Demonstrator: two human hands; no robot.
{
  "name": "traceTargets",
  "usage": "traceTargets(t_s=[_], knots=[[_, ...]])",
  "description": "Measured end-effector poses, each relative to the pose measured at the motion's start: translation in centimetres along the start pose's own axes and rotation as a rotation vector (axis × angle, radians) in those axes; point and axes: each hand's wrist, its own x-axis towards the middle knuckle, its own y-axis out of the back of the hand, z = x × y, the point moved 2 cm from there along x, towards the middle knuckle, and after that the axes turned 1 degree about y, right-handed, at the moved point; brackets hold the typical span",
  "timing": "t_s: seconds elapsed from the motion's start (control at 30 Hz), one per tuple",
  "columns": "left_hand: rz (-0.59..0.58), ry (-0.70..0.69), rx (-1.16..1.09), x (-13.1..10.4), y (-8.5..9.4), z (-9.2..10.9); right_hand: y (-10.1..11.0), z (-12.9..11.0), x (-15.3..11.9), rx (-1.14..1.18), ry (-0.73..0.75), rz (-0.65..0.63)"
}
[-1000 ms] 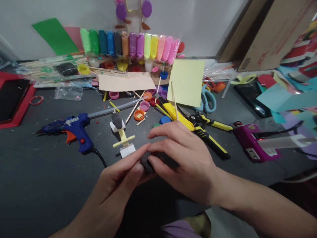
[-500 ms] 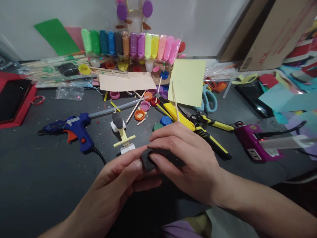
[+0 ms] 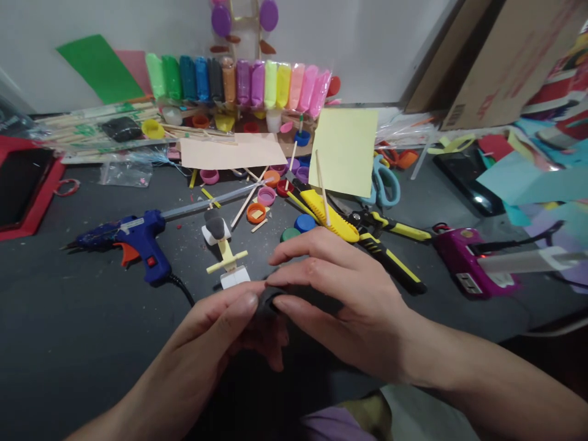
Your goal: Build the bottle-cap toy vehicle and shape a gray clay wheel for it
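Note:
A lump of black modelling clay (image 3: 267, 303) is pinched between my two hands, low in the middle of the head view. My left hand (image 3: 215, 324) grips it from the left, thumb on top and fingers underneath. From the right, my right hand (image 3: 340, 294) presses it with thumb and index finger; part of the clay is hidden by the fingers. Just beyond my hands stands a small figure (image 3: 227, 254) with a pale yellow crossbar, white blocks and a dark grey clay top.
Left lies a blue glue gun (image 3: 142, 236) with its cord. Right are a yellow utility knife (image 3: 331, 214), cutting pliers (image 3: 390, 226), blue-handled scissors (image 3: 386, 184) and a purple power strip (image 3: 473, 263). Bottle caps (image 3: 266, 196) and sticks lie between. Clay packs (image 3: 243, 82) line the back.
My right hand's thumb and fingers have shifted slightly on the black clay, and my left fingers have curled lower beneath it. The whole view has moved a little.

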Motion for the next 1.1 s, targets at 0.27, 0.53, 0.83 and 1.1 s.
traceTargets(t_s=[0.27, 0.53, 0.83, 1.1], knots=[[-0.005, 0.009, 0.013, 0.1, 0.1, 0.0, 0.0, 0.0, 0.0, -0.049, 0.019, 0.009], [-0.021, 0.001, 0.068, 0.0, 0.2, 0.0, -0.1, 0.1, 0.0, -0.047, 0.077, 0.009], [-0.002, -0.027, -0.274, 0.7, -0.1, 0.3, 0.3, 0.1, -0.1, -0.107, 0.045, 0.083], [-0.022, -0.072, -0.357, 0.6, -0.3, 0.1, -0.9, -0.2, -0.5, -0.063, 0.107, 0.093]])
